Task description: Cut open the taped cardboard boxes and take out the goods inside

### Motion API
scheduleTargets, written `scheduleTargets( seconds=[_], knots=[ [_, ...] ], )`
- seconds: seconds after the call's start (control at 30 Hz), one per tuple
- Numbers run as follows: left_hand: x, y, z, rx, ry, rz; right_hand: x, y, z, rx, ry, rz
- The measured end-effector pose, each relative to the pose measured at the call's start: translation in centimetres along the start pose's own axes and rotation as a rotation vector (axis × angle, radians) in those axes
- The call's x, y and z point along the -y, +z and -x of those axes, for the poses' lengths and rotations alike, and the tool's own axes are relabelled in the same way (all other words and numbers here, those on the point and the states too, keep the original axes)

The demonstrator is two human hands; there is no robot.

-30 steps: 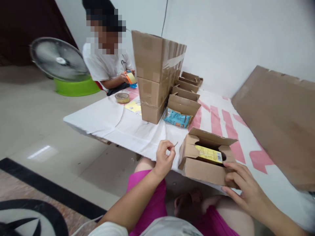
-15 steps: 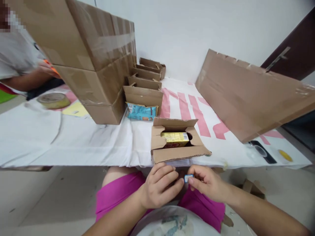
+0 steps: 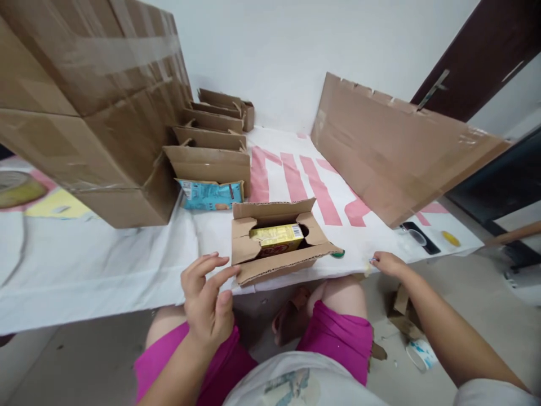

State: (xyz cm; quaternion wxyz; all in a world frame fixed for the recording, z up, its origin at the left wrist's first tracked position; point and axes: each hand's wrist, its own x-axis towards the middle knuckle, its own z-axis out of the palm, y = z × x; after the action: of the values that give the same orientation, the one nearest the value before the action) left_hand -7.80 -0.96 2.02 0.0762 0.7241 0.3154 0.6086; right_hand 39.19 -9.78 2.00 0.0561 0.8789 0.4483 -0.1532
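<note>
A small open cardboard box (image 3: 270,265) sits at the near edge of the white-covered table (image 3: 105,265), with a yellow packet (image 3: 276,235) inside it. My left hand (image 3: 208,299) hovers just left of the box, fingers spread and empty, fingertips close to its front corner. My right hand (image 3: 385,263) rests on the table edge to the right of the box, fingers pinched on a tiny object I cannot make out. A small green thing (image 3: 338,254) lies by the box's right corner.
A stack of taped cartons (image 3: 93,113) stands at the left, with a row of open small boxes (image 3: 209,163) and a blue snack packet (image 3: 210,193) behind. A flat cardboard sheet (image 3: 393,152) leans at the right. A tape roll (image 3: 17,189) lies far left; a phone (image 3: 418,237) lies far right.
The view has swung right and the other person is out of sight. My hands, together below the box half a second ago, have separated: left up beside the box, right out to the table edge.
</note>
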Motion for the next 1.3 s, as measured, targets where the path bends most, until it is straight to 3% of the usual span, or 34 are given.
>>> scheduleTargets(
  seconds=[0.17,0.33,0.43,0.57,0.63,0.73,0.8,0.9,0.97,1.07,1.17,1.23,1.3],
  knots=[
    [0.0,0.0,-0.7,0.062,-0.061,0.107,-0.5,-0.1,-0.1,-0.01,0.11,0.084],
    [-0.3,0.3,-1.0,0.293,-0.055,0.011,1.6,-2.2,0.2,-0.255,0.053,0.091],
    [-0.8,0.8,-0.5,0.418,-0.063,-0.064,5.1,-3.4,1.5,-0.449,-0.185,-0.029],
    [-0.5,1.8,0.7,0.381,-0.049,-0.07,11.5,-5.6,4.8,-0.706,-0.756,-0.252],
    [0.1,2.3,1.3,0.346,-0.024,-0.046,15.0,-6.7,6.2,-0.684,-0.998,-0.25],
    [0.9,2.8,2.1,0.312,0.01,-0.018,19.5,-7.7,6.7,-0.507,-1.217,-0.17],
    [1.2,2.9,2.5,0.307,0.023,-0.019,21.8,-7.7,6.0,-0.389,-1.218,-0.084],
    [1.4,2.8,3.0,0.32,0.017,-0.001,23.9,-7.1,4.3,-0.268,-1.09,0.055],
    [1.8,2.5,3.3,0.296,-0.045,0.081,24.5,-6.5,3.6,-0.224,-1.041,0.116],
    [3.1,2.1,3.3,0.269,-0.282,0.284,24.5,-5.9,3.4,-0.216,-1.03,0.11],
    [4.9,2.0,2.7,0.444,-0.483,0.454,23.8,-5.4,3.9,-0.235,-1.054,0.05],
    [5.9,2.3,2.2,0.586,-0.516,0.571,23.3,-5.2,4.3,-0.264,-1.101,0.009],
    [6.5,2.8,1.8,0.652,-0.516,0.671,22.7,-4.8,4.7,-0.313,-1.15,-0.024]
  ],
)
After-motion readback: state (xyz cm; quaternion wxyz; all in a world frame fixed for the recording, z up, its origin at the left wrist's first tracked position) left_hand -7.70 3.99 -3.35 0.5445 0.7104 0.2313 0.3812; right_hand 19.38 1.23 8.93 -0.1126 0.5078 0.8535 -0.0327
